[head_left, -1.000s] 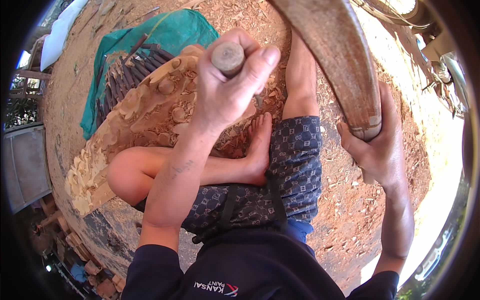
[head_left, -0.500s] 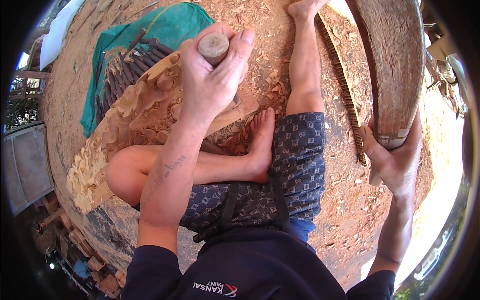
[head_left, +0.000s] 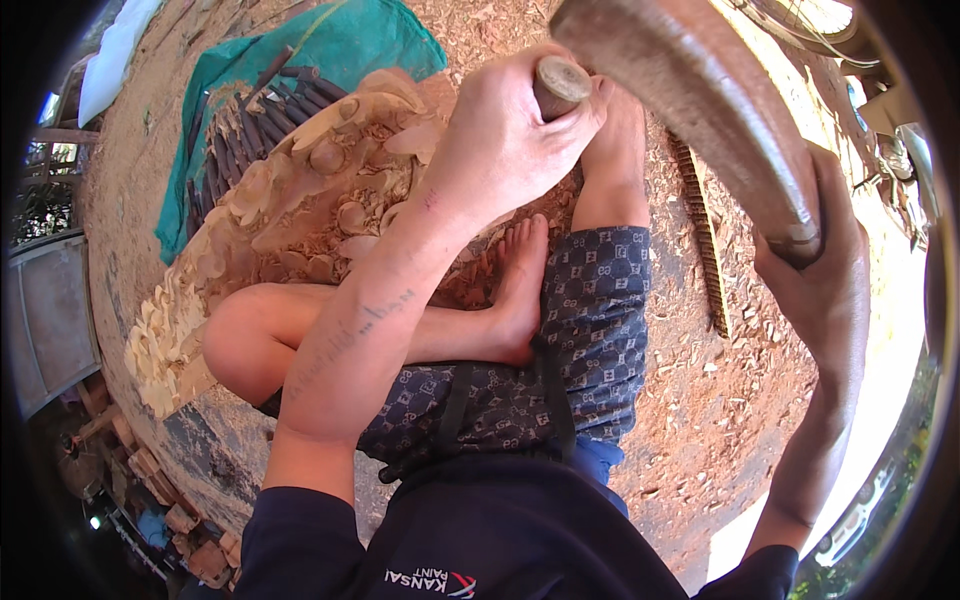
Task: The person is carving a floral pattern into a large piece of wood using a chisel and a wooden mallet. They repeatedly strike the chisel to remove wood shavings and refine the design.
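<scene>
The left hand (head_left: 508,125) is closed around an upright handle (head_left: 562,88) over the carving (head_left: 265,215); the right hand (head_left: 825,262) grips a mallet (head_left: 710,110), its far end near the handle's top. A green sack (head_left: 390,45) holds dark rods (head_left: 262,132) in a loose bundle beside the carving, whose hollows hold wood chips (head_left: 390,182).

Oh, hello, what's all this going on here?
Someone sits on the ground, working with bare hands. The left hand grips a round-ended handle; what lies below it is hidden. The right hand holds a brown club by its narrower end, its broad end raised near the handle. A carved wooden piece lies alongside, with dark rods on a green sheet beyond it.
</scene>
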`<state>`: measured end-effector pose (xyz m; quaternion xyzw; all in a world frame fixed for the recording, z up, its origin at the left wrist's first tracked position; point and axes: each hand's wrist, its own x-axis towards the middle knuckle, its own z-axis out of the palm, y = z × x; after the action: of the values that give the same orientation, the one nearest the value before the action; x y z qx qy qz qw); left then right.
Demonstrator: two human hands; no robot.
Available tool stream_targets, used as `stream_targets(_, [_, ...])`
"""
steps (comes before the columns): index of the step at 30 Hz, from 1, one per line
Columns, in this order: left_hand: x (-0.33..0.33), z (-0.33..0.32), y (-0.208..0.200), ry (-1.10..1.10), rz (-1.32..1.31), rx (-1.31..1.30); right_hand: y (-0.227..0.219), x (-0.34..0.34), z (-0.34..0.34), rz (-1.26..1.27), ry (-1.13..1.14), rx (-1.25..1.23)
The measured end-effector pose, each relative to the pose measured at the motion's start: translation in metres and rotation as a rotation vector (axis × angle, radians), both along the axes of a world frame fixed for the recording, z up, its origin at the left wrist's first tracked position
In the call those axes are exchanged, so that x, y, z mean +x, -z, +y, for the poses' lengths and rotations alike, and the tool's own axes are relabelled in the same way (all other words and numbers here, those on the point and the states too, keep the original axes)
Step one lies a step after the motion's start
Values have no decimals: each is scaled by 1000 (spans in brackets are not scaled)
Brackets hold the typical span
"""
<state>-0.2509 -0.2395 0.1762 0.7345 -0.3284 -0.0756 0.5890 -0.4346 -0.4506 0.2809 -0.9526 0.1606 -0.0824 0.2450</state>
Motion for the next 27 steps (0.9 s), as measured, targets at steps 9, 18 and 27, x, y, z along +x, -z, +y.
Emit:
stream_targets(9, [-10,10,2,494,703,-565,41,-27,13,60,-30,208])
stream_targets(18, [3,20,-33,51,280,-723,91,-80,50,280,123,374])
stream_targets(27, [4,33,12,253,110,-436,88,-88,47,159,327,655])
